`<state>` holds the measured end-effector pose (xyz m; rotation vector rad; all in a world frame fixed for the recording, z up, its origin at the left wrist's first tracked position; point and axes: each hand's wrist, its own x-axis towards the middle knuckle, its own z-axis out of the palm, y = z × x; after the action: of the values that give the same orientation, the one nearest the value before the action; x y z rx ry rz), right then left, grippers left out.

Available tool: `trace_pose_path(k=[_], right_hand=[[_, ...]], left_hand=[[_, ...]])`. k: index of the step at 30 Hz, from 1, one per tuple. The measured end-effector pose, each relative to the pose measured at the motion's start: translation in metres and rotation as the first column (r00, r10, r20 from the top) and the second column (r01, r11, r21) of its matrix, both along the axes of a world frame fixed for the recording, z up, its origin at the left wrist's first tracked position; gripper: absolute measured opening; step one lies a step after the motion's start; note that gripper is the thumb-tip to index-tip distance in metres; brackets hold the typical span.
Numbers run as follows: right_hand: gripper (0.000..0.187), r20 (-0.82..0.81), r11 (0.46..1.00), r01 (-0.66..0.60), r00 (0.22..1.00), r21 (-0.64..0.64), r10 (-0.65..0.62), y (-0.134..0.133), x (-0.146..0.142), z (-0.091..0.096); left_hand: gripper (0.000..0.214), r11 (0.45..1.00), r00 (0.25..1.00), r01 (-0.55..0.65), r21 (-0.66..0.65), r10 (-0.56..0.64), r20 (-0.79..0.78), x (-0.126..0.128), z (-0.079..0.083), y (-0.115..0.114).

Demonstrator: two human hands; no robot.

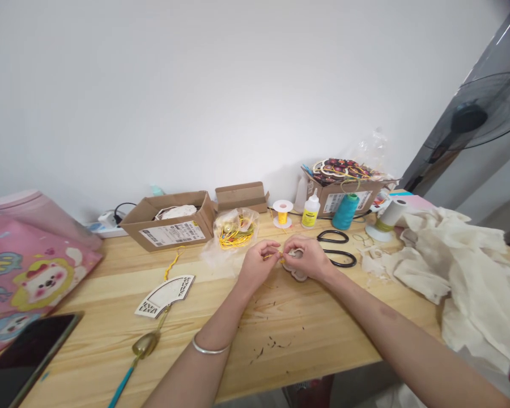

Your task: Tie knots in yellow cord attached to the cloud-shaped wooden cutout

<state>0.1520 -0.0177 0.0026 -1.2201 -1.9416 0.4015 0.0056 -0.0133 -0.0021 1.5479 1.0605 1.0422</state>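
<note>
Over the middle of the table, my left hand (261,262) and my right hand (308,258) come close together, fingertips pinched on a thin yellow cord (281,258). A pale wooden piece with a scalloped edge (298,274) shows beneath my right hand, partly hidden by the fingers. Black-handled scissors (343,258) lie just right of that hand, their blades hidden. Off to the left rests a fan-shaped wooden pendant (165,296) with a yellow cord (171,265) at its top and a gold bell-like piece with a teal tassel (146,344) below.
Behind stand an open cardboard box (170,226), a bag of yellow cords (237,229), a yellow thread spool (283,214), a glue bottle (310,211), a teal thread cone (345,212) and a filled box (344,190). Cream cloth (463,272) lies right; a phone (29,354) lies left.
</note>
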Motion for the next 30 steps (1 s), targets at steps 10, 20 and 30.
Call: trace_pose_path(k=[10,20,30], right_hand=[[0.004,0.101,0.999,0.001,0.995,0.051,-0.006,-0.0024,0.0011,0.0003],[0.015,-0.438,0.865,-0.247,0.899,-0.438,0.035,0.0016,0.0038,-0.0003],[0.005,-0.191,0.985,-0.016,0.981,-0.171,-0.017,0.0021,0.0019,0.0017]], left_hand=[[0.022,1.000,1.000,-0.014,0.001,0.014,0.017,-0.0002,-0.0015,0.0002],[0.019,1.000,1.000,-0.009,-0.011,0.009,0.011,0.0022,0.0038,-0.0044],[0.022,1.000,1.000,-0.004,-0.020,0.004,0.028,-0.0010,0.0045,-0.0038]])
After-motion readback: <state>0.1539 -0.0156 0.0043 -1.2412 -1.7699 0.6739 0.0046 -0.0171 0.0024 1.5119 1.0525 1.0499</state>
